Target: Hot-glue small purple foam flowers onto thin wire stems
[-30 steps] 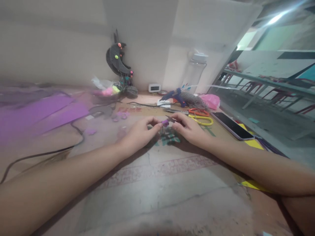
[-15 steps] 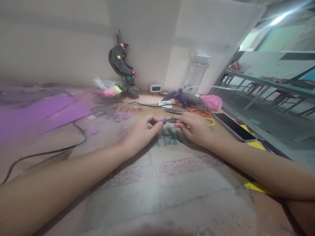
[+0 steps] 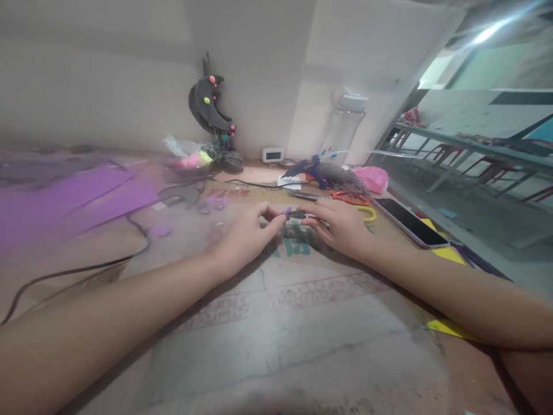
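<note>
My left hand (image 3: 248, 233) pinches a tiny purple piece (image 3: 287, 212) between thumb and forefinger, low over the cardboard-covered table (image 3: 302, 323). My right hand (image 3: 341, 225) is closed round a small dark metal tool (image 3: 299, 214) whose tip meets the purple piece. The two hands face each other a few centimetres apart. What kind of tool it is stays unclear.
Behind the hands lie orange-handled scissors (image 3: 351, 197), a yellow handle (image 3: 370, 214), a blue glue gun (image 3: 307, 168) and a pink bag (image 3: 370, 177). A phone (image 3: 408, 222) lies at right. Purple foam sheets (image 3: 64, 199) and a black cable (image 3: 86, 266) are at left. A bottle (image 3: 345, 129) stands by the wall.
The right hand's tool tip has come up to the purple piece in the left hand's pinch. Both hands stayed at the same spot, with only slight finger movement.
</note>
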